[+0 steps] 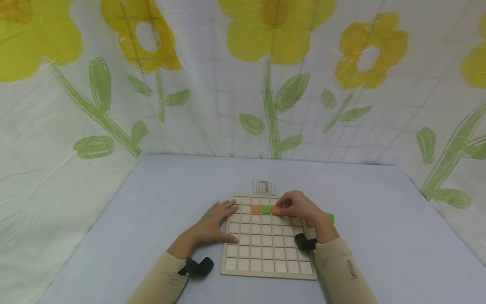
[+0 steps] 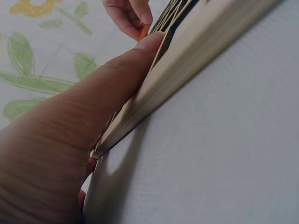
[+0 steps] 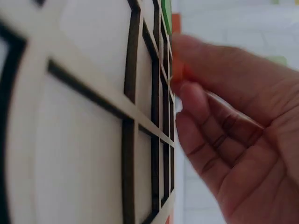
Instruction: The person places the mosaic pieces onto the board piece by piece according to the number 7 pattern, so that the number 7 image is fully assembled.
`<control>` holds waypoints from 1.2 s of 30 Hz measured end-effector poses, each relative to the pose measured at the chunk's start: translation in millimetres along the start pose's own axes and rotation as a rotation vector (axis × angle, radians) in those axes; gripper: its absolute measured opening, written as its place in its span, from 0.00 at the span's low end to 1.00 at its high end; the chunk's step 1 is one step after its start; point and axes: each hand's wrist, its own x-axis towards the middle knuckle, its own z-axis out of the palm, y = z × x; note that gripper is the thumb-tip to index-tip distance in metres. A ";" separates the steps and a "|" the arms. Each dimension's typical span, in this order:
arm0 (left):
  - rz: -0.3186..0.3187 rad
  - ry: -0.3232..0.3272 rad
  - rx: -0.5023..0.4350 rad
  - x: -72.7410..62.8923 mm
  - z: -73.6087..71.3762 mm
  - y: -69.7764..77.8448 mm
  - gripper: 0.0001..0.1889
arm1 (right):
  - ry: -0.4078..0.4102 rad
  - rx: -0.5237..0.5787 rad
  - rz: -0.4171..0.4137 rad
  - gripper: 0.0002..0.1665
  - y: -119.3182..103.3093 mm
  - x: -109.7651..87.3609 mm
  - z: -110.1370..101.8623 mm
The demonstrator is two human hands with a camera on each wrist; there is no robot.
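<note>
Orange tile (image 1: pixel 276 209), part-hidden by the right hand (image 1: pixel 301 205), neighbours a green tile (image 1: pixel 265 209).

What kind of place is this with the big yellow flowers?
Maybe a little curtained-off play or work corner, though I can't be sure. White sheets with yellow flowers hang behind and beside a pale table, and a wooden grid board lies on it.
</note>
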 end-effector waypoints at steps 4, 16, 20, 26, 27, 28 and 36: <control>-0.001 -0.001 -0.004 0.2 -0.7 0.7 0.51 | 0.007 0.017 0.001 0.14 1.5 0.9 0.7; 0.002 0.008 -0.005 0.3 -3.4 1.4 0.51 | 0.024 0.032 -0.048 0.14 6.0 3.4 3.4; -0.002 0.003 -0.010 0.1 -3.1 1.4 0.51 | 0.029 0.022 -0.062 0.13 6.7 3.8 5.3; -0.003 -0.002 -0.012 -0.1 -3.1 2.4 0.51 | 0.035 0.037 -0.033 0.12 7.9 3.7 7.0; 0.000 0.000 -0.010 0.0 -3.1 2.5 0.51 | 0.035 0.046 -0.026 0.12 7.9 3.7 7.1; 0.000 0.002 -0.007 0.0 -3.1 2.4 0.51 | 0.034 0.053 -0.023 0.13 8.0 3.7 7.2; 0.004 0.007 -0.005 0.1 -2.2 2.7 0.51 | 0.028 0.063 -0.009 0.14 9.2 3.2 7.6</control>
